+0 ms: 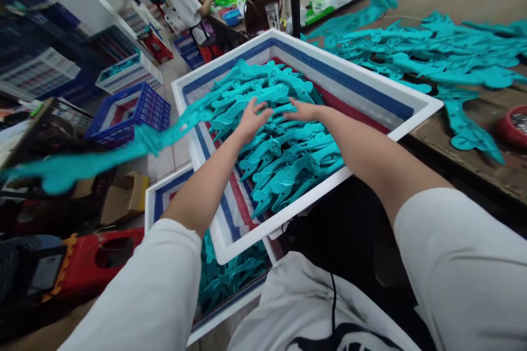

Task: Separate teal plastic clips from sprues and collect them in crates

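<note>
A heap of teal molded plastic pieces lies in a white-rimmed crate lined with striped red, white and blue sheeting. My left hand is over the heap, its fingers spread, with nothing visibly held. Facing it from the other side, my right hand has its fingers stretched out above the same pieces. I cannot tell whether the fingertips touch them. One long, blurred teal piece reaches out past the crate's left side. Another blurred teal piece rises at the upper right, above the table.
Beneath the crate sits a second crate holding more teal pieces. On the right, a table bears a teal pile and a red bowl. Blue baskets stand left. A person sits farther back near green pieces.
</note>
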### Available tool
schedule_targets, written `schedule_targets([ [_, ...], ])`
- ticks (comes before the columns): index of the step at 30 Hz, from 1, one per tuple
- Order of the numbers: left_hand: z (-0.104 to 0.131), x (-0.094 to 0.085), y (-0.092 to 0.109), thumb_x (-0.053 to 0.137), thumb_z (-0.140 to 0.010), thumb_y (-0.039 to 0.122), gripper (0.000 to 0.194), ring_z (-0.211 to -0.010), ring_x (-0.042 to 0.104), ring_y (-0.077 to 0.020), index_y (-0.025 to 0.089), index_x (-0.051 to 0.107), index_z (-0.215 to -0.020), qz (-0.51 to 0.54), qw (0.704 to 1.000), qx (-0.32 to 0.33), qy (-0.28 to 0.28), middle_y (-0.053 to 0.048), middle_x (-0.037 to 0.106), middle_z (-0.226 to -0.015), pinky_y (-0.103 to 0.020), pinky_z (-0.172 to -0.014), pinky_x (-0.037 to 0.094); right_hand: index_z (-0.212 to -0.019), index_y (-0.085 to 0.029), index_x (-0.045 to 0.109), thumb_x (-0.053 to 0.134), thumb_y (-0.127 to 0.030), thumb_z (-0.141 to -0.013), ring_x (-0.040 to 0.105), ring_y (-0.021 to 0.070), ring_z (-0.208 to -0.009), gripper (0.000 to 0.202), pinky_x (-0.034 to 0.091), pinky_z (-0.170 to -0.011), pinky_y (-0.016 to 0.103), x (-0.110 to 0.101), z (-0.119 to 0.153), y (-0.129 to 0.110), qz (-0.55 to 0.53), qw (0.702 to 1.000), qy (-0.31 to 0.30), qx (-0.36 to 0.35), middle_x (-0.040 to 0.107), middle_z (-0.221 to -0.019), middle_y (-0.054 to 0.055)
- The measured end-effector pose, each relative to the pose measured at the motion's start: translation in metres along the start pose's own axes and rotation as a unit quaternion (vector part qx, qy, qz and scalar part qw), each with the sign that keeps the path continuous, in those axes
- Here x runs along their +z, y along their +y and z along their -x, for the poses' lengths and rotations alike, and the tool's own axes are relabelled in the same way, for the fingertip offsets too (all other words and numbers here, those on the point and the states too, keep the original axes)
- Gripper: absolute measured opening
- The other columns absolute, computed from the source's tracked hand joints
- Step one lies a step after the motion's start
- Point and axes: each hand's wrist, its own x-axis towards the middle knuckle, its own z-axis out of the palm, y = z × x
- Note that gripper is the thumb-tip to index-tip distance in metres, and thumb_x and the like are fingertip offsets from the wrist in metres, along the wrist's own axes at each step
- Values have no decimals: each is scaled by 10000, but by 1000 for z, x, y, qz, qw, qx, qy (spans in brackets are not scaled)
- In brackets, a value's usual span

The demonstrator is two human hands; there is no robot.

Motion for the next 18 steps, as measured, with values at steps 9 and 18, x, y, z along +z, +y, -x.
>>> schedule_targets([
  [9, 12, 15, -57, 988, -820, 367, 1315, -1900, 288, -473, 66, 345, -1926, -437, 862, -101, -237, -336, 269, -2010, -537, -1536, 300, -1758, -177, 699, 982, -643, -884, 598, 577, -1620, 1030, 492, -1347, 770, 28, 17, 1, 232, 948, -216, 32, 700, -1708, 269],
  [18, 20, 11, -50, 1047, -697, 417, 488, -1345, 837, -430, 226, 866, -1108, -357, 889, -160, -237, -119, 932, -1175, -532, -1291, 617, -1688, -241, 771, 989, -554, -891, 691, 493, -1518, 884, 536, -1314, 726, 12, 28, -11, 210, 958, -196, -8, 742, -1680, 201],
])
